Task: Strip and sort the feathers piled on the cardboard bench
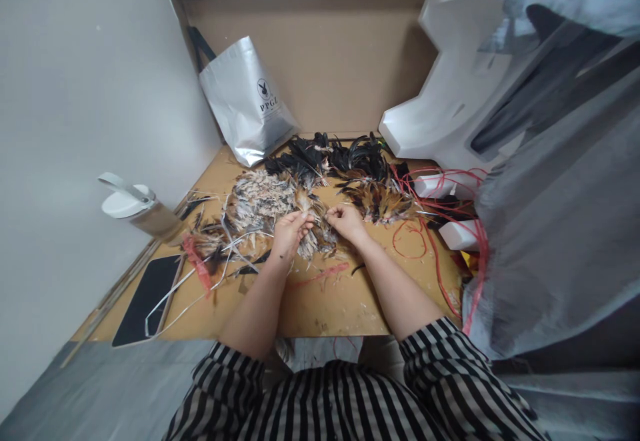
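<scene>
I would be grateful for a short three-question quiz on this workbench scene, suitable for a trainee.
1. Multiple choice: which is nearest to both the left hand and the right hand?
A) the lidded cup
B) the pile of feathers
C) the silver bag

2. True or false: the silver bag stands to the right of both hands.

3. Fill the gap: the dark-screened device lies toward the person's ____ side of the table.

Key: 1. B; 2. False; 3. left
</scene>
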### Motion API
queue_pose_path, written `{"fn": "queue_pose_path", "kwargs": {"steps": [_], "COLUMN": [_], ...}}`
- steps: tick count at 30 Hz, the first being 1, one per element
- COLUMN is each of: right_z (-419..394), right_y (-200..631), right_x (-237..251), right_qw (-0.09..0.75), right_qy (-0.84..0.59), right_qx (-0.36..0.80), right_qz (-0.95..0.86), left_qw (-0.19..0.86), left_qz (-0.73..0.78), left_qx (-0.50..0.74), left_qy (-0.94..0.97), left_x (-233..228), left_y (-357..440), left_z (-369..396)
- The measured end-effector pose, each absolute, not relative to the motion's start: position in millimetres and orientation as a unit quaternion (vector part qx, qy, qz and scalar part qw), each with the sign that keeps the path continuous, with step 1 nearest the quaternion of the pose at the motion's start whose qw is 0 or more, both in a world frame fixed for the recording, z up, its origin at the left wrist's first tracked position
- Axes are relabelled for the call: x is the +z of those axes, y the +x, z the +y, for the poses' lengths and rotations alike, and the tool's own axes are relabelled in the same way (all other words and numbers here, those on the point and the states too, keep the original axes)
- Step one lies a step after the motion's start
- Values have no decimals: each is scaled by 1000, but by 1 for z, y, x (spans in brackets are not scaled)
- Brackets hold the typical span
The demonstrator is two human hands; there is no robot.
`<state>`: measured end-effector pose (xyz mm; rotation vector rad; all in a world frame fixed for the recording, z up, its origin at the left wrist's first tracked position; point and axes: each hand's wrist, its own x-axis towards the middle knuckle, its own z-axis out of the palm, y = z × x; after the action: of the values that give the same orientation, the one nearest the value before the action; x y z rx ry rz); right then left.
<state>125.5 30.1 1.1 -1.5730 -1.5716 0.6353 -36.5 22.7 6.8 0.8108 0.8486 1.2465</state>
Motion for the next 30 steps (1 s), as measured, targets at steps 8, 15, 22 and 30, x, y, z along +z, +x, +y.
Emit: {"fn": "queue_pose_path", "kwargs": {"steps": [8,15,22,30], "right_z": [17,25,25,25], "right_y": [121,125,124,118], "right_x": [16,16,19,15], "right_qw": [284,433,482,509], "right_qy": [-659,-592,-533,-498], "right_qx": [207,417,518,568], "right_qz": [-665,-537,-465,-412], "left_qw": [662,665,676,693], "left_qz": [375,372,373,369], "left_qx": [547,545,532,497], "left_qy": [349,351,347,370], "left_x": [9,7,8,8], "left_y": [-35,-36,-36,-36], "left_z": [21,22,21,20]}}
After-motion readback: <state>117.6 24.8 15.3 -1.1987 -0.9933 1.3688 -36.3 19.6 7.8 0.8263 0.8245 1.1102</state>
